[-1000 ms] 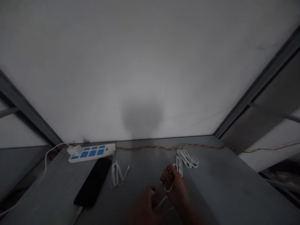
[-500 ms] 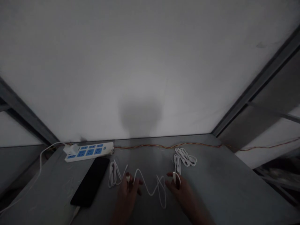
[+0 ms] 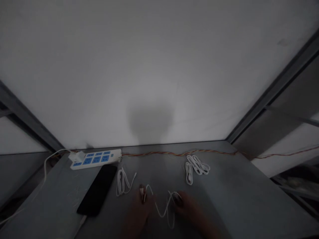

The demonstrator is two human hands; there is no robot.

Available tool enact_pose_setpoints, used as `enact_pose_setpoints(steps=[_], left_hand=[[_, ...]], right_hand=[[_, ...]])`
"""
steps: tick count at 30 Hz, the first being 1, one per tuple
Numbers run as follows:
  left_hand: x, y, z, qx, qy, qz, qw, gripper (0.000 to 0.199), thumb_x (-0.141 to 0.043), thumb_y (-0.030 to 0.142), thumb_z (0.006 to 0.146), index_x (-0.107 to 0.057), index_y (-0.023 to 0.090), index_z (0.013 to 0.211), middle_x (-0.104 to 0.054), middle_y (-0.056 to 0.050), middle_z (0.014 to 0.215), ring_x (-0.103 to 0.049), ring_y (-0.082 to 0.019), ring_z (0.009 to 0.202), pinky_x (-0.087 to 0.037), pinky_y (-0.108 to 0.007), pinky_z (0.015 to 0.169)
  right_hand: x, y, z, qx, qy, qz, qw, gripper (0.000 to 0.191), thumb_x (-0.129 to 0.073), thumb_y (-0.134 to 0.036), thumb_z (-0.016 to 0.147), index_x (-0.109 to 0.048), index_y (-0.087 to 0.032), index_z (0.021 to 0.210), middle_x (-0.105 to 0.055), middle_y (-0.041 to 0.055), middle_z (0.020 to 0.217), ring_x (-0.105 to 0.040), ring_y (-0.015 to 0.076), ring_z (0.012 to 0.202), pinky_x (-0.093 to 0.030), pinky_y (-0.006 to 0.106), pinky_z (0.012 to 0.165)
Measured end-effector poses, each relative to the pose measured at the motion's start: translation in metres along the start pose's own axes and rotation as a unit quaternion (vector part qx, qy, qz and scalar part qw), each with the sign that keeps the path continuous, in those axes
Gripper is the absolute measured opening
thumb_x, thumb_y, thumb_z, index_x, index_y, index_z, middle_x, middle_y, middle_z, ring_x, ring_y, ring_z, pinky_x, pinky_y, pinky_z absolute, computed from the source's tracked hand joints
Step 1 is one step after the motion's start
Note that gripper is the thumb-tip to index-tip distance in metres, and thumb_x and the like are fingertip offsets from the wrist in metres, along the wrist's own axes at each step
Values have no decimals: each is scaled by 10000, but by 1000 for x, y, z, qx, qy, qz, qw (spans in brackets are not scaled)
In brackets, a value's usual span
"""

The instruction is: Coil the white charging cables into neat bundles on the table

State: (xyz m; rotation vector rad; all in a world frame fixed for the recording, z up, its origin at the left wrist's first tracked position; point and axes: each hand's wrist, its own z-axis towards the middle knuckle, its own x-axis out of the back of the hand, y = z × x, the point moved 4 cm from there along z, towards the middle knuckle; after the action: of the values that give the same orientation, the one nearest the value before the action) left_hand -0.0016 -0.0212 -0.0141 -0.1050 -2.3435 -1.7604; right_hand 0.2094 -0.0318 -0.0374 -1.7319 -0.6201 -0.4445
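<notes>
L hand [image 3: 142, 202] grips one end of the loose white cable [image 3: 163, 214]; R hand [image 3: 183, 204] seems to pinch its other part, blurry tho. Cable sags btwn them, over the desk [image 3: 239, 199], near the coiled cable [image 3: 122, 182].

Can't make out separate fingers on the left hand [image 3: 138, 208] or right hand [image 3: 188, 206], both blurred. Can't see the ends of the white cable [image 3: 161, 216] clearly within either grip. Lose both forearms and the phone cord [image 3: 80, 226] at the bottom edge, the plug cord [image 3: 45, 166] at the left, the twisted wire [image 3: 159, 152] at the right. Can't identify the dark clutter [image 3: 297, 182] at far right.
</notes>
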Motion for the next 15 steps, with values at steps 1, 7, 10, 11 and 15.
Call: enact_pose_setpoints(steps=[1,7,10,11,15], left_hand=[[-2,-3,1,6,-4,25,1000,351,-699,445,647,-564,201,858,-607,7,658,-601,-188,643,-461,-269,591],[-21,-8,2,19,-97,145,984,454,-659,454,700,-649,153,1040,-695,-100,932,-643,-275,907,-468,-361,821],[-32,-8,1,11,-146,129,981,391,-576,529,773,-686,166,866,-684,-71,787,-640,-264,820,-469,-357,773],[-32,-8,1,7,-135,114,984,413,-554,556,786,-683,168,843,-679,-65,777,-637,-257,813,-468,-351,771],[-26,-9,-1,30,-67,43,996,619,-470,750,761,-667,168,835,-684,-73,821,-640,-247,836,-478,-339,779]], right_hand=[[-1,2,0,1,4,0,1000,174,-587,-370,756,-627,-201,765,-658,39,793,-593,217,775,-431,282,691],[-1,-8,2,34,52,107,992,464,-479,-638,812,-566,-196,702,-595,32,729,-545,200,714,-425,284,665],[-4,-17,1,28,32,159,986,525,-497,-697,793,-511,-190,656,-529,6,667,-498,176,664,-397,265,608],[-5,-19,0,24,25,174,984,532,-513,-704,785,-507,-188,652,-518,1,659,-493,171,656,-392,261,599],[-6,-11,0,-22,60,239,969,568,-571,-742,727,-559,-179,654,-539,6,646,-533,185,663,-415,265,612]])
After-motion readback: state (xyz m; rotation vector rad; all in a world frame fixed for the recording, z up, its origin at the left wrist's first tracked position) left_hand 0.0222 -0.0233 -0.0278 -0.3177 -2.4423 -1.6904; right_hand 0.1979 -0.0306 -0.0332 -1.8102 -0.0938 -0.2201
